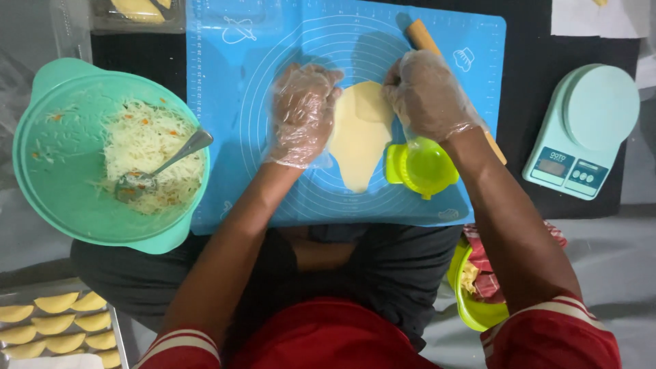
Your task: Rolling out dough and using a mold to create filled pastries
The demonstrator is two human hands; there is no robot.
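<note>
Both gloved hands press on a pale dough sheet (360,135) at the middle of a blue mat (225,102). The left hand (301,113), fingers curled and knuckles up, touches the dough's 9 o'clock edge; whether it grips is unclear. The right hand (426,92), fingers bent down, rests on the 2 o'clock corner. A rolling pin (424,37) lies under the right hand. A yellow press (422,167) sits at the dough's 4 o'clock. At 9 o'clock a green bowl (51,184) holds shredded filling (147,140) and a spoon (171,158). A scale (581,130) stands at 3 o'clock.
</note>
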